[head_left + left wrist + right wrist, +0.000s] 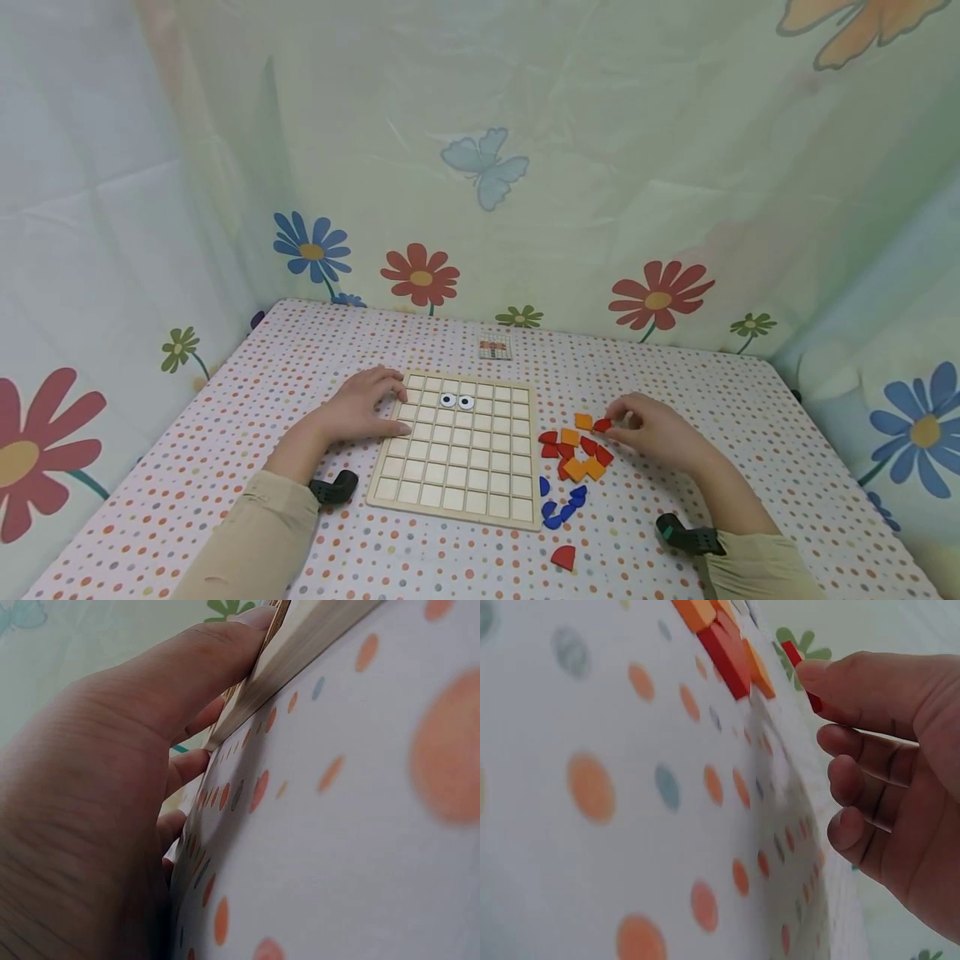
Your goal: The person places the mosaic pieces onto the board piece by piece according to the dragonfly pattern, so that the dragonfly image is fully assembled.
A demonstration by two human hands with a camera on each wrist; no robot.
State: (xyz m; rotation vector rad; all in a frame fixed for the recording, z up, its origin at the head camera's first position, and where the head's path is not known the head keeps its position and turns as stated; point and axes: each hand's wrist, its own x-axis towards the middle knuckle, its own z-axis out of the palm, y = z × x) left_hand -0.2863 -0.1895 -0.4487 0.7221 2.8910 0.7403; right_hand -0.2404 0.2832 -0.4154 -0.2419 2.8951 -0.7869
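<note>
A wooden grid board [453, 510] lies flat on the table, with two round eye pieces [466, 402] side by side in its upper squares. My left hand [360, 406] rests at the board's left edge, thumb over the frame and fingers loosely spread along the side. To the right of the board, my right hand [652, 427] pinches a red quarter-round piece [790, 652] between thumb and index finger. In the right wrist view that piece is tilted up off the cloth, partly covered by the thumb, while the other fingers are loosely bent.
Orange squares [570, 437] and red quarter-round pieces [549, 450] lie clustered right of the board. Several blue pieces [567, 510] sit nearer me, with a lone red piece [563, 557] below. A small pattern card [495, 347] lies behind the board.
</note>
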